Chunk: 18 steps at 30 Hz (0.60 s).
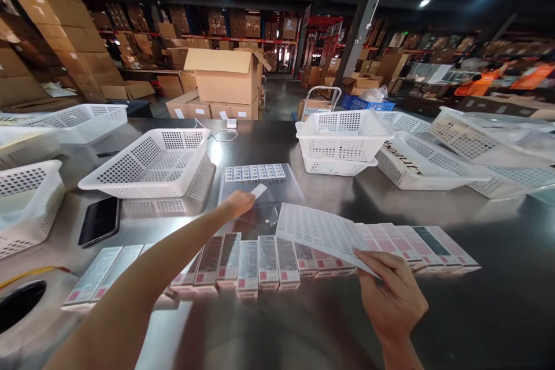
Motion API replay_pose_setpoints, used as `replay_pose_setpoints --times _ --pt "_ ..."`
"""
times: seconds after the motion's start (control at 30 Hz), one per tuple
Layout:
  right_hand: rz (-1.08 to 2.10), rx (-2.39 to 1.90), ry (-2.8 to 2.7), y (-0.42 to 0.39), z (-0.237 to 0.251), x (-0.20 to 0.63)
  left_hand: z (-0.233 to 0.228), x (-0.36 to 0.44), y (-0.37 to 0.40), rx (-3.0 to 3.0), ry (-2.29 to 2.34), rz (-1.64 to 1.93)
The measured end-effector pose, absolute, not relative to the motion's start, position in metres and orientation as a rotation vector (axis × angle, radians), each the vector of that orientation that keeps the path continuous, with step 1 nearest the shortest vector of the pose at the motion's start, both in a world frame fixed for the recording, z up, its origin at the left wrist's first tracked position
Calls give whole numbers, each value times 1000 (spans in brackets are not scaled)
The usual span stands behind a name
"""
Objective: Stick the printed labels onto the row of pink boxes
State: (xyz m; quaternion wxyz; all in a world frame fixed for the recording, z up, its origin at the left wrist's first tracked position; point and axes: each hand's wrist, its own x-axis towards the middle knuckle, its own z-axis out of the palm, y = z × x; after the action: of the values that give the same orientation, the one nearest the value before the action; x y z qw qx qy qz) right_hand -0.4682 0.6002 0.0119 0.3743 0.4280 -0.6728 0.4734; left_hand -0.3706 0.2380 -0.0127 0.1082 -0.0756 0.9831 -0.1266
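The person's left hand (237,203) reaches forward over the steel surface (477,312), its grip pinched together on a small white label (259,190) that sticks out just beyond the fingertips. Directly under and ahead of that grip lies a clear plastic sleeve (277,188), and at its far edge sits a strip of printed stickers (255,171).

The right hand (392,295) is nearer the body, its grip clamped on the near corner of a large sheet of labels (321,231), which tilts up and away from it. That sheet hangs over the middle of a long row of slim pink-and-white boxes (269,260) lying side by side on the surface, hiding several of their far ends. The outstretched left forearm crosses the row as well and covers a few boxes on its side.

To the left of the left grip, a white perforated basket (151,165) rests tilted, and a dark phone (99,221) lies flat near it. Beyond the right grip, two stacked white baskets (342,139) stand upright, with more baskets (416,162) leaning further right. A white cable with a small adapter (231,123) trails at the far edge of the surface. Cardboard cartons (223,78) fill the floor and shelving behind.
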Motion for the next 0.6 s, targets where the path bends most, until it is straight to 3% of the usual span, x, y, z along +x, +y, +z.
replay_pose_setpoints --times 0.6 --pt "1229 1051 -1707 600 15 -476 -19 -388 261 -359 2975 -218"
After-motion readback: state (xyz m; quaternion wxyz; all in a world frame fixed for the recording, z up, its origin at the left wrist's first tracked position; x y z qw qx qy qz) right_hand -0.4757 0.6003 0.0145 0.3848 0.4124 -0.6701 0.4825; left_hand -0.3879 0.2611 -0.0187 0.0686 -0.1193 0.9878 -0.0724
